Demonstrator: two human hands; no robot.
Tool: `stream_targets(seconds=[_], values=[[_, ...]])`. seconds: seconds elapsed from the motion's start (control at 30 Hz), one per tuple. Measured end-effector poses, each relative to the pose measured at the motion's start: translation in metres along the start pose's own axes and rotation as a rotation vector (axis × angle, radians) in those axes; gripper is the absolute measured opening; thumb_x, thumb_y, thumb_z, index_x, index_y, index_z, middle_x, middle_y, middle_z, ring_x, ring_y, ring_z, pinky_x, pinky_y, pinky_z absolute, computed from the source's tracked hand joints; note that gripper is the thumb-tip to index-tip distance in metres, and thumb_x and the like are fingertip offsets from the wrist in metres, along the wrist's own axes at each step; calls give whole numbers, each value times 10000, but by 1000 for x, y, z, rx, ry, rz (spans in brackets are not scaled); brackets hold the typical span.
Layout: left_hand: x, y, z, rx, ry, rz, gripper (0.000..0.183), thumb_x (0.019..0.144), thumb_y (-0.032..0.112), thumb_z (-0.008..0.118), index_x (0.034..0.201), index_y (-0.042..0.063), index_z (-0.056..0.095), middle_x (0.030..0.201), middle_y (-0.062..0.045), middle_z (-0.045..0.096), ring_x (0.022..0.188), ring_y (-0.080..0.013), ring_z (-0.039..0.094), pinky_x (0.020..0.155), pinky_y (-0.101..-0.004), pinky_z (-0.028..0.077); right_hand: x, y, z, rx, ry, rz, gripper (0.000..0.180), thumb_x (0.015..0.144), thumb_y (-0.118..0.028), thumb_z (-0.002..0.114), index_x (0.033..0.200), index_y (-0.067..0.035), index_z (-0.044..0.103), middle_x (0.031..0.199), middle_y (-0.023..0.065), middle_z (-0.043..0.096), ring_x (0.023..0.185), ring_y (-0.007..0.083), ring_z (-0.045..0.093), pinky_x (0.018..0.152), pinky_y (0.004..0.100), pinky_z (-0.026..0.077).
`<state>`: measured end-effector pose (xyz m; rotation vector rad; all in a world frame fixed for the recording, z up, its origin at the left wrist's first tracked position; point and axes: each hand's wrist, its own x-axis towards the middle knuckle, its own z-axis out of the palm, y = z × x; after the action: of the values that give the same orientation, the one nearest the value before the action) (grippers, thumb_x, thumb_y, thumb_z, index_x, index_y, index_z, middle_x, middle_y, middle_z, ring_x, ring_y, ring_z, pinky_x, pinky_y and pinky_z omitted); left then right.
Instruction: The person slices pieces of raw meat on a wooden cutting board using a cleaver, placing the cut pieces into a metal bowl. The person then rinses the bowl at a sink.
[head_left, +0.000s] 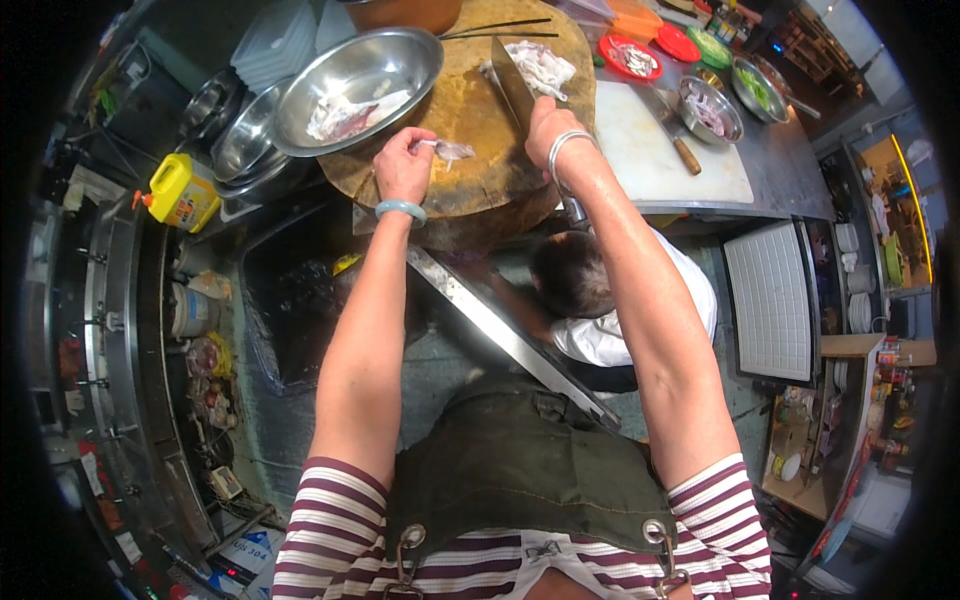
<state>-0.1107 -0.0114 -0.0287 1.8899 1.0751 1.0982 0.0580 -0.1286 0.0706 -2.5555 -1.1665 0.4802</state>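
My right hand (553, 139) grips a cleaver (514, 86), its broad blade pointing away from me over a round wooden chopping block (465, 112). Just beyond the blade lies a pile of pale, wet flesh (536, 66) that looks like squid. At the block's near left edge, my left hand (403, 166) pinches a small pale scrap (453, 151) between thumb and fingers, above or against the wood. A large stainless steel bowl (360, 84) overlaps the block's left side, holding white and reddish pieces (352, 121).
Two dark chopsticks (502, 34) rest at the block's far edge. A white cutting board (660, 154) with a wooden-handled knife (684, 154) lies to the right, beside a steel bowl of sliced onion (706, 111). Below, a person in white (675, 277) crouches close by my right arm.
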Motion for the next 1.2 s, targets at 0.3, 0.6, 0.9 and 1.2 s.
stream_targets(seconds=[0.3,0.6,0.9,1.2], values=[[0,-3,1,8,6,36,108,772,78,638,857,51,699,751,-115,666,645,-202,636,647,-324,510,-2,1,-2,20,-55,27,341,894,-97,477,1214,20,477,1226,270,592,1151,389,585,972,464,464],[0,2,0,-22,-13,22,102,779,67,630,858,40,689,760,-113,651,632,-199,625,620,-314,504,-13,-6,-15,5,-94,54,332,903,-103,480,1212,11,447,1193,266,604,1123,393,598,954,464,474],[-1,0,0,0,16,92,91,780,68,637,848,36,687,738,-107,646,609,-189,611,604,-312,496,-15,-5,-14,-16,-84,22,306,907,-101,470,1190,15,455,1182,268,607,1108,393,604,928,468,487],[0,-2,2,-44,15,68,91,783,76,651,855,35,690,733,-93,639,604,-157,593,593,-296,483,-10,-3,-10,-16,-81,23,296,906,-104,471,1174,18,447,1189,277,598,1115,391,602,932,460,490]])
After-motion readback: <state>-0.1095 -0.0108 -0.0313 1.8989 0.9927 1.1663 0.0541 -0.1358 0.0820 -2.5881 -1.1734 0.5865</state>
